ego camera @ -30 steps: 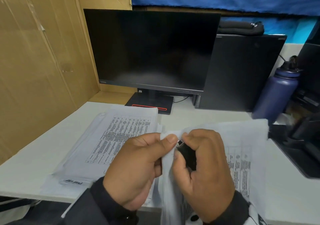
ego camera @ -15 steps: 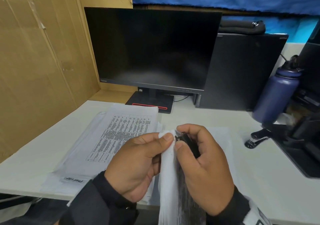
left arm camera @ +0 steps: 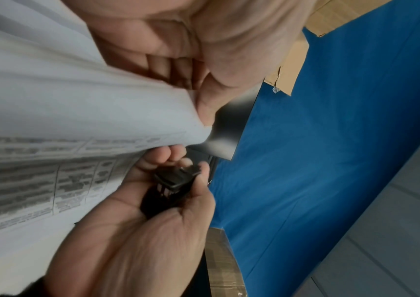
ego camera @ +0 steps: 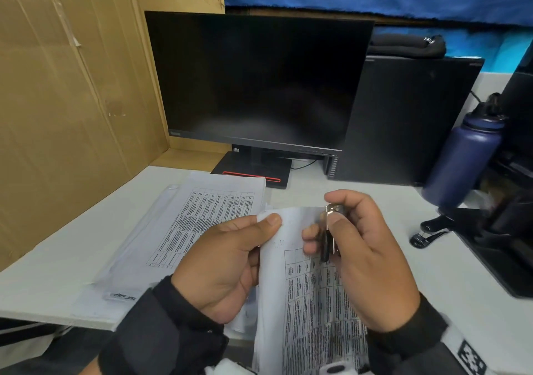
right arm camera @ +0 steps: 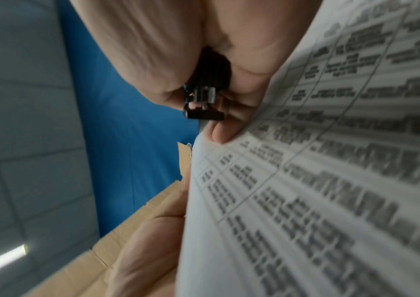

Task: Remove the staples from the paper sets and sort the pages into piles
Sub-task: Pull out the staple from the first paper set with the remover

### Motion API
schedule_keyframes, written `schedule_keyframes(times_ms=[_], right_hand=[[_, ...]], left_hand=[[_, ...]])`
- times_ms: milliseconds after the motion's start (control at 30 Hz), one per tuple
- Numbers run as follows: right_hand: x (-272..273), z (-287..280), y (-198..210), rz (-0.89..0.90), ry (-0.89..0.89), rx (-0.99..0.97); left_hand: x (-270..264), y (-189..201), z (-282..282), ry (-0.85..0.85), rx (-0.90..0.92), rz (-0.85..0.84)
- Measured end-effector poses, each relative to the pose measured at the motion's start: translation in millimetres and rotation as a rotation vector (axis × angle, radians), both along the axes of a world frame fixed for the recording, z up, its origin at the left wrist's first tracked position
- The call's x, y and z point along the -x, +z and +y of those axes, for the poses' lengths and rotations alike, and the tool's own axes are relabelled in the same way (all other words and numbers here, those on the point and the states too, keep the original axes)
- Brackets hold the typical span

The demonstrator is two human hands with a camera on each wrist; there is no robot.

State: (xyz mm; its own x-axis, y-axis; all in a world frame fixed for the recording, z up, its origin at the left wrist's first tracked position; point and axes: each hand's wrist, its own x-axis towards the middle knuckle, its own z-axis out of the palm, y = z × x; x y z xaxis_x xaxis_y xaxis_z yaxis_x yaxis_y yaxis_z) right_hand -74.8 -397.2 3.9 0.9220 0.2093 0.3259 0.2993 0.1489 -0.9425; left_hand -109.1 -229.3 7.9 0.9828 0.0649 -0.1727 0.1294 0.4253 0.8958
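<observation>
A paper set [ego camera: 305, 297] with printed tables hangs in front of me over the desk's front edge. My left hand [ego camera: 227, 262] pinches its top corner between thumb and fingers; the same pinch shows in the left wrist view on the paper set [left arm camera: 76, 112]. My right hand [ego camera: 363, 256] grips a small black and metal staple remover [ego camera: 331, 230], lifted just right of that corner. The staple remover [right arm camera: 203, 100] sits between thumb and fingers beside the printed paper set [right arm camera: 318, 191]. Whether a staple is in its metal tip is too small to tell.
A stack of printed pages [ego camera: 199, 227] lies on the white desk [ego camera: 57, 259] to the left. A dark monitor [ego camera: 253, 77] stands behind, a navy bottle [ego camera: 461, 161] and a black stapler [ego camera: 429, 230] at the right. Cardboard [ego camera: 72, 101] walls the left side.
My right hand has drawn the staple remover away from the pinched corner, to the right. The paper set has turned so its printed face shows. The left hand keeps its pinch.
</observation>
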Motion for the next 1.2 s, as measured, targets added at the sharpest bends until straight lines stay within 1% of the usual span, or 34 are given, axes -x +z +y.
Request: schedule_keyframes(times_ms=[133,200,267,367,433,567,633,700,767,833,933,1000,1067,1200], right_hand=[[1,-3,3,-0.328,-0.074,0.344],[2,0,6,-0.397,-0.092,0.403],[2,1,5,-0.391,-0.077,0.385],[-5,1,0,-0.325,-0.063,0.348],[-12,1,-6,-0.282,-0.063,0.349],[-29,1,-25,-0.251,-0.089,0.351],[-38,-1,-39,-0.167,-0.096,0.332],[-48,-5,-53,-0.032,-0.07,0.295],[-56,-11,-63,0.115,-0.038,0.25],[-63,-17,-70,0.263,-0.013,0.142],[-72,-26,-80,0.466,-0.001,-0.117],[-76,-32,-85,0.554,-0.027,-0.228],[-80,-36,-88,0.622,-0.039,-0.298],[-85,-41,-88,0.683,-0.044,-0.346]], left_hand=[[0,0,-1,0.033,0.0,-0.006],[0,0,-4,0.029,-0.017,-0.025],[0,-2,-3,0.043,-0.025,-0.033],[-2,-3,-1,0.066,-0.044,-0.032],[-3,-6,-2,0.076,-0.041,-0.014],[-12,-17,-1,0.123,-0.054,0.045],[-18,-24,4,0.173,-0.062,0.096],[-23,-33,10,0.225,-0.069,0.156],[-26,-40,16,0.243,-0.098,0.2],[-28,-47,19,0.245,-0.136,0.229],[-31,-54,23,0.27,-0.157,0.269],[-32,-60,25,0.266,-0.168,0.295],[-33,-64,26,0.246,-0.164,0.31],[-33,-66,30,0.21,-0.157,0.34]])
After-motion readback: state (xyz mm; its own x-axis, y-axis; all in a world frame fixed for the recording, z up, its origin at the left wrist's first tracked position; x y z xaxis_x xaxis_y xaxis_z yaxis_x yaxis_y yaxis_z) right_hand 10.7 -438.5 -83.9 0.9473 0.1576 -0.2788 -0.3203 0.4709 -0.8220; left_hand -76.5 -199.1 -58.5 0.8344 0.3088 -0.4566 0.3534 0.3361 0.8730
